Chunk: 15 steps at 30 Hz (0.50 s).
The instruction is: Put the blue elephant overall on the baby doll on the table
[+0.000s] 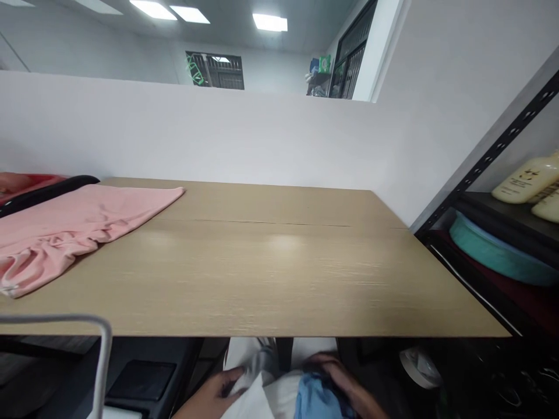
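1. Your hands sit low, below the near edge of the tabletop [279,273], close together.
2. Your left hand [213,393] pinches white cloth [253,401], fingers closed on it.
3. Your right hand [345,387] presses on blue cloth [317,398]; whether it grips, you cannot tell.
4. Blue cloth lies just right of the white, nearer your right hand.
5. A pink towel [74,227] lies up on the tabletop, far left.

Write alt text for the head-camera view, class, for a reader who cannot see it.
Below the near edge of a wooden table, a person's left hand grips white cloth and the right hand rests on blue cloth. A pink cloth lies at the table's left; shelving with bottles stands at the right.
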### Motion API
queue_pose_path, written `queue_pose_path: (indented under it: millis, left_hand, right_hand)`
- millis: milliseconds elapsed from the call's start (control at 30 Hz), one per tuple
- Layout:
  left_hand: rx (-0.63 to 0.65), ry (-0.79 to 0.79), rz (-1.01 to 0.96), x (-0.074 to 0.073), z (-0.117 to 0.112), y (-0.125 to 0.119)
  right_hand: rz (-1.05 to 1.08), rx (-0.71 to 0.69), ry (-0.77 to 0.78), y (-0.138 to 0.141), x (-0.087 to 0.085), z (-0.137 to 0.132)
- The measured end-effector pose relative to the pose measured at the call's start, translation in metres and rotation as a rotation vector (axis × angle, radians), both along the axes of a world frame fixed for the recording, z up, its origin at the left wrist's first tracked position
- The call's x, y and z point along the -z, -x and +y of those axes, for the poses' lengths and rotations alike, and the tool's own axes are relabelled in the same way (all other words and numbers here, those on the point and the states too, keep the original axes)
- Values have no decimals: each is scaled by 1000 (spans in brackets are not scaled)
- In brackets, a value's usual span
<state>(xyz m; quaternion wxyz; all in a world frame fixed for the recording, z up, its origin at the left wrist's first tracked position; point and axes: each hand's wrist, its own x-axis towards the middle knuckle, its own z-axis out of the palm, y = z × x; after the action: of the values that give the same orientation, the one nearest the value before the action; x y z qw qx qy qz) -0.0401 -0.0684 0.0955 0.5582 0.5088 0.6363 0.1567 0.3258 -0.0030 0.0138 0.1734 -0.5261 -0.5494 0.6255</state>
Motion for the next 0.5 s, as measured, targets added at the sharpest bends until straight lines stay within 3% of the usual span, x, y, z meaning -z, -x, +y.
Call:
queue_pose_path:
  millis: [67,167,233,367,500]
  left_hand:
    - [-33,6,29,4,-1,3]
    - [56,-2,12,5,2,6]
    - [120,-4,-10,3,6,6]
    - [186,-9,-41,-2,10,5]
    - [207,-22,-92,-2,11,4]
  right_hand:
    - [30,52,50,-2,-12,-9]
    - [-27,203,144,-5,-29,-26]
    - [-129,194,112,-11,-35,-38]
    - [-450,62,-143,-39,-28,-65]
    - [-727,112,-262,-63,-15,-99]
